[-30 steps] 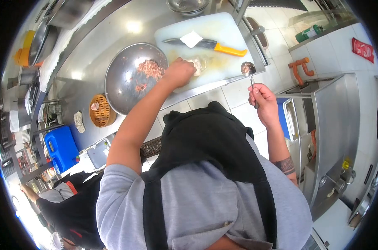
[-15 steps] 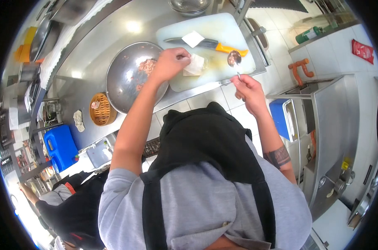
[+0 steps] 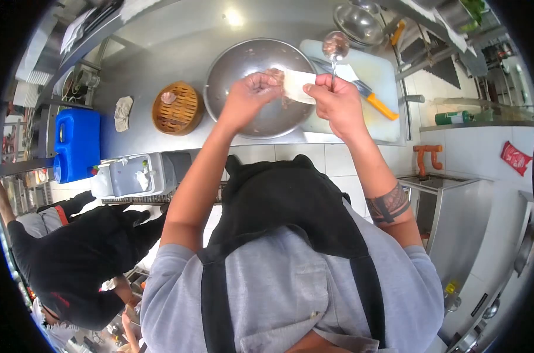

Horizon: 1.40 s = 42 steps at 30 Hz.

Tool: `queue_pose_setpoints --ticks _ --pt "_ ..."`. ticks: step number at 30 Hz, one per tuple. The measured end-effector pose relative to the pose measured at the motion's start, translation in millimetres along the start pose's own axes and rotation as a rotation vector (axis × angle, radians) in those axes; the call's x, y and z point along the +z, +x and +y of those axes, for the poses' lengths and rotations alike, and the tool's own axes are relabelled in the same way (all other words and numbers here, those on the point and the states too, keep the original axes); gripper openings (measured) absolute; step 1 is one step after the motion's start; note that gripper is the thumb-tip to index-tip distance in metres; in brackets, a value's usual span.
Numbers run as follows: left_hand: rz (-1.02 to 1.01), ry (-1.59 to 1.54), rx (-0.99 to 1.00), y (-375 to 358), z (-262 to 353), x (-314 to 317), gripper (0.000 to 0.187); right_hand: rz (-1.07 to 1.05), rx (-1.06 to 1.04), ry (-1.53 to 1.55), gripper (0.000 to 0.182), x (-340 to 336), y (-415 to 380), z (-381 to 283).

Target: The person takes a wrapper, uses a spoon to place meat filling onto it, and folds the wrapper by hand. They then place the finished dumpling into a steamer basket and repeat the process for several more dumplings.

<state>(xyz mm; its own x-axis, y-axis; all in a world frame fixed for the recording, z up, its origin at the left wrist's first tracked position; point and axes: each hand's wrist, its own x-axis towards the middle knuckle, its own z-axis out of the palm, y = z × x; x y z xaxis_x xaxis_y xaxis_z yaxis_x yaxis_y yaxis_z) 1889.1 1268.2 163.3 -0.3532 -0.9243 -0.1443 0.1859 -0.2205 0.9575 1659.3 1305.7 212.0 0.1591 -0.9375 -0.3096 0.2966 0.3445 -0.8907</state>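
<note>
Over the large metal mixing bowl [image 3: 229, 67], a square white dumpling wrapper [image 3: 299, 86] is stretched between my hands. My left hand [image 3: 252, 100] pinches its left edge, fingers closed. My right hand [image 3: 340, 107] grips its right edge between thumb and finger. That same hand holds a metal spoon [image 3: 336, 46] upright, its bowl coated with pinkish minced filling. Minced meat shows in the mixing bowl, partly hidden by my hands. Behind my right hand, a white cutting board [image 3: 382, 70] carries a knife with a yellow handle [image 3: 382, 107] and another white wrapper [image 3: 345, 72].
Left of the bowl stands a bamboo steamer [image 3: 178, 120] holding one dumpling [image 3: 168, 97], beside a crumpled cloth [image 3: 123, 113]. A blue jug [image 3: 78, 141] is farther left. Metal bowls [image 3: 358, 25] stand behind the board. A co-worker in black [image 3: 78, 259] bends at lower left.
The wrapper has been lifted off the board and is now held between both hands over the bowl. My right hand has come left, still holding the spoon. The view has turned left.
</note>
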Motion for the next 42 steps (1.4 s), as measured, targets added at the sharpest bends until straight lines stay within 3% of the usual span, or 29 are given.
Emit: queue_pose_setpoints --ticks 2,3,8,11,14,16,18,20,22,25,26,28,30,34,36,37,39,40,42 --pt "0.052 0.396 0.079 0.5 -17.7 -25.5 0.021 0.205 -0.287 -0.540 0.021 47.3 12.1 4.0" --pt "0.028 0.282 0.093 -0.3 -22.6 -33.7 0.024 0.156 -0.323 -0.745 0.024 63.1 14.1 5.4" --pt "0.082 0.301 0.053 -19.0 -9.6 -84.1 0.029 0.044 -0.237 -0.847 0.023 136.5 6.3 12.9" --pt "0.044 0.258 0.151 -26.1 -9.6 -105.8 0.031 0.181 -0.191 -0.880 0.024 139.2 12.1 17.4" --pt "-0.001 0.243 0.214 -27.6 -5.4 -116.7 0.032 0.309 -0.115 -0.682 0.022 126.3 30.8 33.2" --pt "-0.050 0.261 0.188 -26.3 -3.9 -117.9 0.032 0.108 0.372 0.088 0.017 117.9 40.0 41.1" --pt "-0.021 0.276 0.212 -22.2 -2.9 -111.2 0.030 0.084 0.367 0.199 0.019 114.2 49.9 41.6" --pt "0.004 0.305 0.230 -17.3 -2.1 -104.5 0.028 0.156 0.196 0.167 0.015 110.7 53.4 31.9" --pt "0.052 0.351 0.107 -7.0 -6.4 -96.9 0.023 0.145 0.115 0.090 0.013 105.9 52.4 13.3" --pt "0.021 0.200 0.043 7.2 -21.9 -81.1 0.021 0.147 -0.197 -0.611 0.021 103.3 51.0 -11.9" --pt "0.021 0.202 0.044 11.3 -26.1 -76.3 0.021 0.147 -0.199 -0.610 0.021 102.4 50.3 -13.9" --pt "0.062 0.385 0.071 9.5 -9.7 -58.7 0.020 0.062 -0.295 -1.012 0.027 109.4 48.9 -11.6" --pt "0.098 0.345 0.113 10.1 -20.1 -56.3 0.021 -0.053 -0.365 -0.897 0.030 106.5 48.6 -4.2" --pt "0.159 0.421 0.194 10.7 -26.9 -60.2 0.026 -0.107 -0.158 -0.830 0.030 99.9 33.4 -43.0" --pt "0.138 0.491 0.288 10.8 -36.2 -75.1 0.030 0.117 -0.152 -0.808 0.031 83.3 28.3 -54.8" --pt "0.154 0.562 0.380 9.6 -34.1 -80.1 0.030 0.126 -0.147 -0.803 0.031 69.9 28.9 -50.4" --pt "0.153 0.627 0.468 7.9 -36.2 -91.7 0.031 0.283 -0.334 -0.938 0.028 35.0 33.8 -23.6" --pt "0.166 0.695 0.508 7.6 -39.5 -99.6 0.031 0.297 -0.325 -0.936 0.028 20.5 32.1 -11.1" --pt "0.163 0.762 0.550 6.1 -42.4 -112.7 0.031 0.189 -0.309 -1.529 0.036 -2.6 30.8 13.1"
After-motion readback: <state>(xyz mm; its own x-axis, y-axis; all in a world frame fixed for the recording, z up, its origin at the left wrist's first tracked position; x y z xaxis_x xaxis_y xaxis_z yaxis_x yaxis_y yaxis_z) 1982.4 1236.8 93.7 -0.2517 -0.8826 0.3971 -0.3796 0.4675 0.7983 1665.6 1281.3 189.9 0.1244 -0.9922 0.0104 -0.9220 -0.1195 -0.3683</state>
